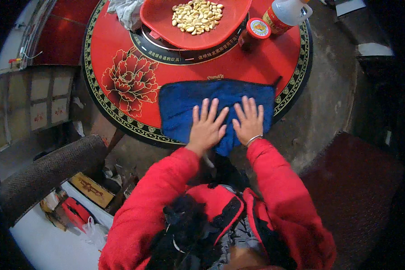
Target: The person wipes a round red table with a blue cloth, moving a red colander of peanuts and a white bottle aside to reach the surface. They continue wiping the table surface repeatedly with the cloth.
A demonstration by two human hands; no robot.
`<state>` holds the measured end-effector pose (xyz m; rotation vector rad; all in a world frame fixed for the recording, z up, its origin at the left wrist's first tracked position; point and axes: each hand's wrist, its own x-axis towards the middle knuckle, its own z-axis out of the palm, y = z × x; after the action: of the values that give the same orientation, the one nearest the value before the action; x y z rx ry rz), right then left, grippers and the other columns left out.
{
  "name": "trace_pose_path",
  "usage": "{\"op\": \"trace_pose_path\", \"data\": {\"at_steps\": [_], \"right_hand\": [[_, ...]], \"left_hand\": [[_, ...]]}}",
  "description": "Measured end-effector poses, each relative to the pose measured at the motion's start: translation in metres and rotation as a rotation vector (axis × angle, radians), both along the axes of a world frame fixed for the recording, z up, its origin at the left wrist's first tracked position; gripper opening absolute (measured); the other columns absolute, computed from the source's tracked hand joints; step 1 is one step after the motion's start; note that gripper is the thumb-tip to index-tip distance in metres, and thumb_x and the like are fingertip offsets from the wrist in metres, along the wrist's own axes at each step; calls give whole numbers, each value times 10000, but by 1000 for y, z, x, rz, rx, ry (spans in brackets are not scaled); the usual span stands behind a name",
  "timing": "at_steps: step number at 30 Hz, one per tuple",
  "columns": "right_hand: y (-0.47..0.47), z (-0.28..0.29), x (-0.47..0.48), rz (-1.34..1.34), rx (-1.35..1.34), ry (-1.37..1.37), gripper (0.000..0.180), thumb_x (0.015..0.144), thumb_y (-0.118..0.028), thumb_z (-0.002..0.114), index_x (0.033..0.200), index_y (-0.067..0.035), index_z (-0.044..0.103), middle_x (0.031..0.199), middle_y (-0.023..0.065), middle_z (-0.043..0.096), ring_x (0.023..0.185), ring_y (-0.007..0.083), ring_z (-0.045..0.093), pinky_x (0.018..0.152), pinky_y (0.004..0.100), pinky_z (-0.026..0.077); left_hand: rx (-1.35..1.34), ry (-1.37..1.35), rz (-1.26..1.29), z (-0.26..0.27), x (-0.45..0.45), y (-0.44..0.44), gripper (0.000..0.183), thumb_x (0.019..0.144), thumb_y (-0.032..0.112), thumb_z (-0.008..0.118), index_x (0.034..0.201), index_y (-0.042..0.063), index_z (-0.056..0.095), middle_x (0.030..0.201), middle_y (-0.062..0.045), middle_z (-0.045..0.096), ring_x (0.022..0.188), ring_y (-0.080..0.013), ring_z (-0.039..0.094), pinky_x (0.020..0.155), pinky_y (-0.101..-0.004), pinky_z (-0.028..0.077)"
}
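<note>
A dark blue cloth [177, 113] lies spread on the red round table [98, 64], its near edge hanging over the rim. My left hand [207, 126] rests flat on the middle of the cloth, fingers apart. Just to the right, my right hand [249, 119] also lies palm down on it, fingers spread, with a bracelet [254, 139] at the wrist. The two hands do not touch, and neither grips the cloth. A dark strip sticks out from the cloth's far right corner.
Beyond the cloth, a red plastic basket [155, 27] holds pale seeds or beans [197, 17]. Near it are a crumpled light cloth [126, 11], a red-lidded jar [254, 33] and a plastic jug [283, 17]. A rolled mat [57, 168] and a cluttered white surface [47, 243] are at left.
</note>
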<state>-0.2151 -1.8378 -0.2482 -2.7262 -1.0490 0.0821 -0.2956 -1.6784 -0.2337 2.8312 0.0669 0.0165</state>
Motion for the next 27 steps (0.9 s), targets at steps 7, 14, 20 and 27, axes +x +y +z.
{"op": "trace_pose_path", "data": {"at_steps": [7,14,20,27], "right_hand": [[-10,-7,41,-184,-92,-97,523,831,-333,514,1312,-137,456,1474,139,253,1360,327,211,1070,541,147],[35,-16,66,-336,-167,-144,515,859,-331,473,1335,-139,427,1490,130,217,1370,334,187,1067,553,149],[119,-12,45,-215,-83,-67,534,864,-371,468,1354,-168,410,1492,131,208,1376,346,155,1067,578,119],[185,5,-23,122,-15,70,529,849,-361,528,1350,-230,415,1479,109,238,1371,314,179,1075,568,124]], "left_hand": [[-67,-98,-121,-3,66,-13,546,804,372,562,1319,218,463,1455,-89,308,1359,-315,227,1066,-541,173],[-143,-172,-185,-10,97,30,485,803,316,567,1266,186,501,1388,-51,414,1313,-256,321,1051,-477,245],[-71,-148,-96,-3,71,128,468,786,324,589,1234,204,527,1361,-45,440,1290,-247,350,1041,-465,251],[104,-50,172,0,-30,187,477,828,355,537,1285,223,501,1440,-71,349,1336,-284,286,1069,-499,193]]}}
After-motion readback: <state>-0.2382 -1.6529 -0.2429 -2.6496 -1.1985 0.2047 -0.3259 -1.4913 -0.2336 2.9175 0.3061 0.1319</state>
